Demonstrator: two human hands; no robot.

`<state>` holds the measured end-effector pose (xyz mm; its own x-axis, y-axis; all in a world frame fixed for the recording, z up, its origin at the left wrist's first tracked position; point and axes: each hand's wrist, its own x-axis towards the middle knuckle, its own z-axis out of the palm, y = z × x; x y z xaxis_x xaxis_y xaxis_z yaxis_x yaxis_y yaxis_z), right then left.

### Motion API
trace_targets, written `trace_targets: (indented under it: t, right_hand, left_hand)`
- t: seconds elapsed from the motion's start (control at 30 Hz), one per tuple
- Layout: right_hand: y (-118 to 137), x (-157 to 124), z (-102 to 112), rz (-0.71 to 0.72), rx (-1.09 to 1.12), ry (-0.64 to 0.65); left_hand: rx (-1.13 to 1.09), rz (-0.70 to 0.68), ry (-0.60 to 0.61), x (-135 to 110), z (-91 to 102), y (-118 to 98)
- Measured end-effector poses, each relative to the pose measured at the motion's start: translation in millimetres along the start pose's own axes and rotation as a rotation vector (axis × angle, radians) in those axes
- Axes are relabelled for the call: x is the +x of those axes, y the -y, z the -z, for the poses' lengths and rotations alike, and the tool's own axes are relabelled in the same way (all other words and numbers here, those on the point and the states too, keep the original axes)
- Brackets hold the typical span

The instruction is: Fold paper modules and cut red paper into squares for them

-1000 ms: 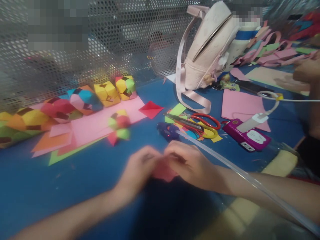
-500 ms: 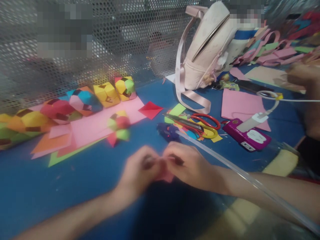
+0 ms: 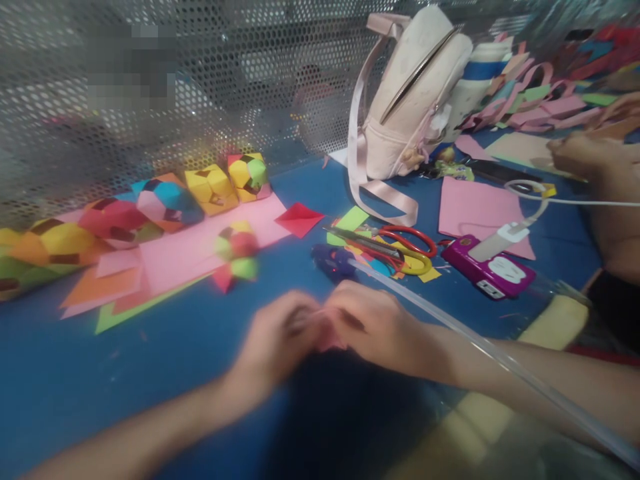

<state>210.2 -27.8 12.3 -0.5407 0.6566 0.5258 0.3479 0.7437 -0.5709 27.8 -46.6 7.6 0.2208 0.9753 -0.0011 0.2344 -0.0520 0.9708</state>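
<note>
So there's a big blue table [image 3: 75,373] with a pale backpack [image 3: 410,93] standing at the far side. Left hand [image 3: 280,333] and right hand [image 3: 377,327] nearly meet, fingers curled in, both pinching. Purple glue gun [image 3: 331,260] lies just beyond. Then the little pink paper [image 3: 329,335], kinda blurry, held between both hands.

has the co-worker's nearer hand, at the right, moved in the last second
Yes: leftward in the picture. The co-worker's nearer hand is now closer to the pale backpack, taken as the fixed mark.
</note>
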Motion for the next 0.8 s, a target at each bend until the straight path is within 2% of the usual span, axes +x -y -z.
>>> trace_targets:
  t: [0.07,0.13,0.23,0.4,0.47,0.6,0.73,0.8]
  right_hand:
    - [0,0,0,0.023,-0.004,-0.010]
    - [0,1,1,0.006,0.012,-0.040]
    - [2,1,2,-0.075,0.024,-0.079]
    - [4,-3,4,-0.187,0.014,-0.088]
    - [6,-3,6,-0.197,0.001,-0.069]
    - [9,-2,8,-0.170,-0.061,-0.025]
    - [4,-3,4,-0.077,-0.044,-0.043]
    - [3,-2,3,-0.078,-0.008,-0.049]
  left_hand:
    - [0.000,0.007,-0.012,3,-0.2,-2]
    - [-0.039,0.048,-0.082,5,0.2,-4]
    - [-0.142,0.115,-0.192,5,-0.5,-4]
    - [-0.315,0.145,-0.235,-2,-8.1,-5]
    - [-0.360,0.159,-0.236,-5,-11.3,-6]
    - [-0.368,0.207,-0.161,-6,-14.1,-10]
    - [-0.218,0.245,-0.102,-2,-11.2,-11]
    - [-0.135,0.235,-0.101,0,-9.1,-11]
